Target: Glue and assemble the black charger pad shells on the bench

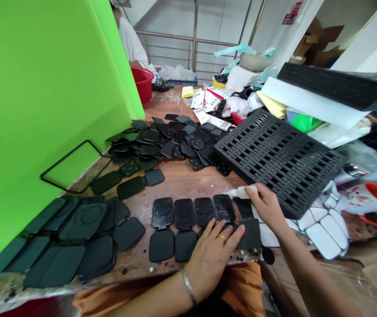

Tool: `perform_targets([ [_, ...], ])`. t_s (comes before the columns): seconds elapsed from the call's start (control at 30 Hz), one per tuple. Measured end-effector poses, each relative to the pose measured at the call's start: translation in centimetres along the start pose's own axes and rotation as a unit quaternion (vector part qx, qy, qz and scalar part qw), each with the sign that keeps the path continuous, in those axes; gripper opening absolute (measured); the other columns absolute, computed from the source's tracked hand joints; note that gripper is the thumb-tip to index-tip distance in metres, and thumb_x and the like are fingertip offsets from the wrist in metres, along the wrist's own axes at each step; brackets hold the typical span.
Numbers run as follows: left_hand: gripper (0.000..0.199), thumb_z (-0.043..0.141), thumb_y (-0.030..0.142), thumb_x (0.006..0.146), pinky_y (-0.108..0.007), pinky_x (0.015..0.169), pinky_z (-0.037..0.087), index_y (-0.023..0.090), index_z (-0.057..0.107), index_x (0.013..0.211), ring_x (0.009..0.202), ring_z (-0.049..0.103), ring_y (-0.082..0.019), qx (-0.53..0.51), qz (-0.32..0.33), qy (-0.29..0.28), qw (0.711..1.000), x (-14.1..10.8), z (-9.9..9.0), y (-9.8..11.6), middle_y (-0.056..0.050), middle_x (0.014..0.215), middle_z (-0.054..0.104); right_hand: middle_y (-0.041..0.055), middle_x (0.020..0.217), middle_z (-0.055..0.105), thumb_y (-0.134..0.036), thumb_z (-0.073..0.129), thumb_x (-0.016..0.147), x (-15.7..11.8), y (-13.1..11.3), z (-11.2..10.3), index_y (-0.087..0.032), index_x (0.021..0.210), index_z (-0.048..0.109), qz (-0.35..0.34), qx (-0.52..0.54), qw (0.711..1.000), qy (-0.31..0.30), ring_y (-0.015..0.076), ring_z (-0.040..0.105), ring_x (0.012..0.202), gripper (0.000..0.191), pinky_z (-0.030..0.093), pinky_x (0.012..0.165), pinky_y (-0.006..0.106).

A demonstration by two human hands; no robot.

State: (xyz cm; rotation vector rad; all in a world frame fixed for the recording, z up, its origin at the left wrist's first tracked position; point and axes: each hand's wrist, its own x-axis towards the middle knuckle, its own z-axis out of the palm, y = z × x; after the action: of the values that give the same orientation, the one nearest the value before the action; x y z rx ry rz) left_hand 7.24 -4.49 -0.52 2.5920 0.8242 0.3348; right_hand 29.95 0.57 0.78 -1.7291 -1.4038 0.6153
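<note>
Several black hinged plastic cases (162, 213) lie opened out in a row at the table's front, ridged halves at the back and smooth halves nearer me. My left hand (212, 252) rests flat, fingers spread, over the smooth halves toward the right of the row. Pinched in my right hand (265, 203) is a small white squeeze bottle (242, 192), tipped over with its nozzle pointing left. That nozzle is just above the upper edge of a ridged half (223, 208); whether it touches cannot be made out. A flat black piece (249, 234) lies beside my left fingertips.
Stacks of black cases (63, 259) lie at the left, with a heap of black pieces (182, 138) farther back. At right are a slotted black foam block (279, 160), white pieces (322, 240) and an orange-rimmed cup (370, 198). A green panel (43, 110) borders the left side.
</note>
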Motion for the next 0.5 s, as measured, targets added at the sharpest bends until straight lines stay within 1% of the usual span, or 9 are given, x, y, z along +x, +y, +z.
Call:
perform_targets([
  [0.07, 0.061, 0.039, 0.015, 0.095, -0.045, 0.115, 0.025, 0.026, 0.014, 0.15, 0.135, 0.037, -0.022, 0.0, 0.0, 0.003, 1.0, 0.0, 0.0, 0.0, -0.004, 0.142, 0.049, 0.0003, 0.066, 0.055, -0.05, 0.053, 0.086, 0.4, -0.1, 0.3, -0.017, 0.077, 0.061, -0.023, -0.047, 0.999, -0.007, 0.0139, 0.047, 0.062, 0.035, 0.036, 0.059, 0.026],
  [0.17, 0.06, 0.039, 0.017, 0.095, -0.045, 0.115, 0.025, 0.026, 0.016, 0.15, 0.135, 0.038, -0.022, -0.001, 0.002, 0.008, 1.0, 0.0, 0.0, 0.0, -0.004, 0.141, 0.049, -0.0016, 0.061, 0.05, -0.049, 0.051, 0.087, 0.8, -0.6, 0.4, -0.017, 0.076, 0.06, -0.039, -0.09, 0.995, -0.017, 0.013, 0.044, 0.058, 0.035, 0.033, 0.055, 0.026],
  [0.37, 0.059, 0.039, 0.017, 0.096, -0.044, 0.115, 0.026, 0.026, 0.017, 0.149, 0.134, 0.039, -0.022, -0.005, -0.001, 0.014, 1.0, 0.0, 0.1, 0.0, -0.003, 0.14, 0.05, -0.0019, 0.06, 0.05, -0.046, 0.049, 0.088, 1.3, -1.3, 0.3, -0.017, 0.073, 0.058, -0.065, -0.128, 0.989, -0.034, 0.0128, 0.045, 0.057, 0.034, 0.033, 0.054, 0.025],
  [0.5, 0.058, 0.039, 0.017, 0.096, -0.044, 0.115, 0.026, 0.026, 0.018, 0.149, 0.134, 0.039, -0.022, -0.004, 0.001, 0.015, 1.0, 0.0, 0.2, 0.0, -0.004, 0.14, 0.051, -0.0002, 0.063, 0.055, -0.044, 0.049, 0.089, 1.7, -1.7, 0.2, -0.017, 0.075, 0.058, -0.08, -0.149, 0.985, -0.039, 0.0134, 0.048, 0.058, 0.032, 0.034, 0.055, 0.025],
])
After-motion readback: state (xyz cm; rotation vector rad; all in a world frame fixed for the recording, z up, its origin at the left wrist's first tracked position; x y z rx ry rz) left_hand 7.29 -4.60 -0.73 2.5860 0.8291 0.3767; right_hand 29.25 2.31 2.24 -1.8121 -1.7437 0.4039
